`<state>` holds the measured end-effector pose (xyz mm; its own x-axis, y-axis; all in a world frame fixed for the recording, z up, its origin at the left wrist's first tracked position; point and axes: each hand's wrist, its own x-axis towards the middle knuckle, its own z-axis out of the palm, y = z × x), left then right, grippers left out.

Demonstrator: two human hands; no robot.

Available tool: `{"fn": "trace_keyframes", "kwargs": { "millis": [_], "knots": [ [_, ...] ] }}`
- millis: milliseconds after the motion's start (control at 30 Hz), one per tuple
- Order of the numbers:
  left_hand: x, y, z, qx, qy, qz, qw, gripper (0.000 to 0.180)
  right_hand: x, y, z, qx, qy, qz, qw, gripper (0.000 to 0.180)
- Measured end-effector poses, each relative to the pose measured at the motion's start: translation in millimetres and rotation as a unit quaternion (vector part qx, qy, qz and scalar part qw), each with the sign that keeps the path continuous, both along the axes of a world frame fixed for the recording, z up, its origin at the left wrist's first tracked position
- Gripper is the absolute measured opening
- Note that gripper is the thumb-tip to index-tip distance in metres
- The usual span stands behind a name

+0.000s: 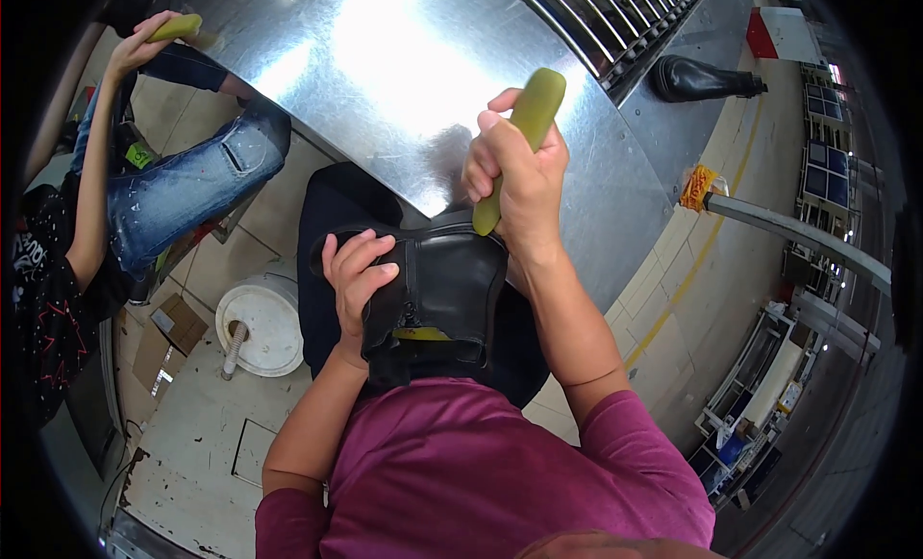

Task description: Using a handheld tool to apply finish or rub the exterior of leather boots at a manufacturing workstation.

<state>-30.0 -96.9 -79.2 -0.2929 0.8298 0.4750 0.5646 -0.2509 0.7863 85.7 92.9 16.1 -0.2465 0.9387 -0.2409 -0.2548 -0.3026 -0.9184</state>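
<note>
A black leather boot [450, 273] lies across my lap, its shaft opening turned toward my belly. Something yellow shows inside that opening. On the boot's left side, my left hand [358, 271] grips it with the fingers curled over the leather. My right hand [519, 170] is closed around a long yellow-green shoe brush [541, 105], held at a slant. The brush's lower end is at the far edge of the boot; whether the two touch, I cannot tell. Its bristles do not show from this side.
A shiny metal table [385, 88] stands before me, with a slatted rack [620, 25] and another black boot [702, 79] beyond. To the left, a seated co-worker's hand [135, 51] holds a similar brush [176, 27]. A white bucket [274, 343] stands by my left.
</note>
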Motion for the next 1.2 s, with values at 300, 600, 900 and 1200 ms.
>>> {"fn": "trace_keyframes", "kwargs": {
  "millis": [300,600,900,1200],
  "knots": [
    [0,2,2,0.009,0.011,0.003,1.000,0.031,8,-2,-4,0.005,0.062,-0.060,0.996,0.018],
    [-4,0,2,-0.001,0.009,0.001,1.000,0.030,11,-11,-3,0.054,0.094,-0.039,0.993,0.015],
    [-3,-1,-5,0.020,0.004,0.004,1.000,0.029,-9,-3,6,0.070,-0.081,0.238,0.965,0.018],
    [-7,-4,-1,0.018,0.008,-0.004,1.000,0.032,13,-12,3,-0.015,0.087,-0.011,0.996,0.017]
  ]
}}
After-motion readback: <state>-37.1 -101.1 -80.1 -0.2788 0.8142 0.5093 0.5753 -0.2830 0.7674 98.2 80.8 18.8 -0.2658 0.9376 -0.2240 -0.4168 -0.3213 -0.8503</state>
